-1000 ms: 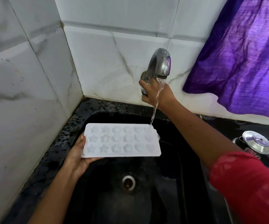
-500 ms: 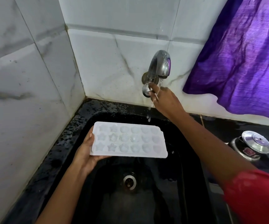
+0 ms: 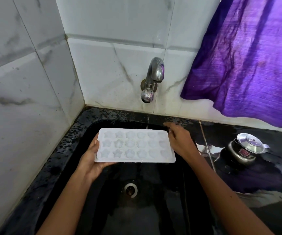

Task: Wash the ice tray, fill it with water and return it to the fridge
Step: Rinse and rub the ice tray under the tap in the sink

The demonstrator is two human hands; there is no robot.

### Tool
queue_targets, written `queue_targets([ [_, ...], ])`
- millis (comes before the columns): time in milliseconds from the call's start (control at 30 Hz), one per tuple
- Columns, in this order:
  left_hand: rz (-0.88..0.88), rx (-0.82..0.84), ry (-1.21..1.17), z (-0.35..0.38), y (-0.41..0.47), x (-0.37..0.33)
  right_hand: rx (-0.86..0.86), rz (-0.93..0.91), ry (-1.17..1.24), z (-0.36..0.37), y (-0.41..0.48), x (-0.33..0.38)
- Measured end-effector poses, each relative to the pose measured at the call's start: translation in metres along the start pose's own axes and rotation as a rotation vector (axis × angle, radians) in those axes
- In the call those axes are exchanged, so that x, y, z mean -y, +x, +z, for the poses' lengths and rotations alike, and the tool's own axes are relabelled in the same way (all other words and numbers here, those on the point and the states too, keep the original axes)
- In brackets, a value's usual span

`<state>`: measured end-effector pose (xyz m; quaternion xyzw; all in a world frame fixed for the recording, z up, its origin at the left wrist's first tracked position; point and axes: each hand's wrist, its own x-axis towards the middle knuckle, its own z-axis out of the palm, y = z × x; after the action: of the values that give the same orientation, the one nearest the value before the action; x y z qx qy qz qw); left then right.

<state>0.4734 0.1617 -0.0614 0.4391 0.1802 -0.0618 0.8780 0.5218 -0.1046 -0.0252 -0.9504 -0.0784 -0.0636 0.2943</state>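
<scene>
A white ice tray (image 3: 133,146) with star and round moulds is held level over the black sink (image 3: 162,214). My left hand (image 3: 89,160) grips its left end, thumb on the rim and fingers underneath. My right hand (image 3: 181,141) hovers at the tray's far right corner with loosely bent fingers; whether it touches the tray is unclear. The steel tap (image 3: 153,73) on the tiled wall lets a thin trickle fall just behind the tray.
The drain (image 3: 130,189) lies below the tray. A steel pressure cooker (image 3: 243,150) stands on the wet black counter at the right. A purple cloth (image 3: 247,56) hangs at the upper right. Marble-tiled walls close the left and back.
My right hand left the tap knob and came down to the tray's right end. The full stream shrank to a trickle. The tray shifted slightly right and nearer.
</scene>
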Motion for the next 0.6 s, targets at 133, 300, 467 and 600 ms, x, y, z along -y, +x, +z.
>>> queue_targets([
  [133,-0.003,0.006,0.012,0.005,-0.005,-0.001,0.052,0.063,-0.032,0.002,-0.015,-0.007],
  [300,-0.004,0.022,0.022,0.006,-0.011,0.0,0.074,0.076,-0.032,0.002,-0.026,-0.007],
  [467,0.0,0.026,0.05,0.008,-0.015,-0.002,0.079,0.076,-0.051,0.001,-0.028,-0.003],
  [600,0.012,0.009,0.06,0.011,-0.018,-0.004,0.111,0.07,-0.066,0.005,-0.029,-0.003],
])
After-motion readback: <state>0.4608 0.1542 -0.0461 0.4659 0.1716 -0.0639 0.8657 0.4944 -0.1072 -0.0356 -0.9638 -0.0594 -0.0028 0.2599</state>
